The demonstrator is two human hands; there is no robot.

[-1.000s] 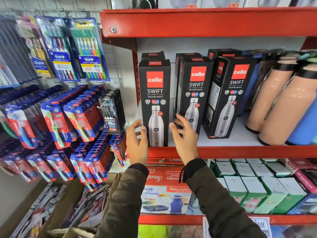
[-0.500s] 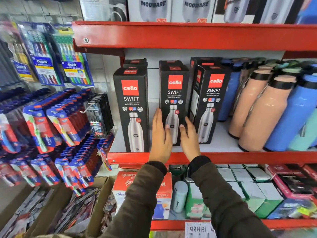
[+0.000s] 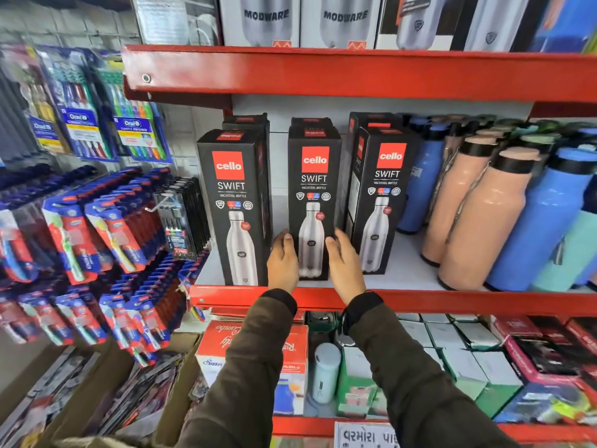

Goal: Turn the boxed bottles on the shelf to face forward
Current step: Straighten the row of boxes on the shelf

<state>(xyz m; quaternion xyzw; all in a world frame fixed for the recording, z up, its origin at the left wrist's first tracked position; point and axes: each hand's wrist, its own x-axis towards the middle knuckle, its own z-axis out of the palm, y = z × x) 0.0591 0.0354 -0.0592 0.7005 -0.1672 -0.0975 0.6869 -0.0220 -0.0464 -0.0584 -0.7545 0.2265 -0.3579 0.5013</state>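
Three boxed bottles stand on the red shelf (image 3: 420,300): left box (image 3: 234,208) squared, middle box (image 3: 314,202) clamped low between left hand (image 3: 283,265) and right hand (image 3: 345,268), best twisted evenly; right box (image 3: 381,202) looks angled.

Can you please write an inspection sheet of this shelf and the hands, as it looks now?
Surface: white shelf with a red front edge.
Job's things: three front boxes. Left box and middle box face forward; right box is turned a little, its side panel showing. More boxes stand behind them.
Clutter: pink bottles and blue bottles stand at the right, leaning in the picture.
Hands: left hand and right hand hold the middle box by its lower sides, fingers around the edges.
Cables: nothing seen.
Surroundings: hanging toothbrush packs to the left; boxes on the shelves above and below.
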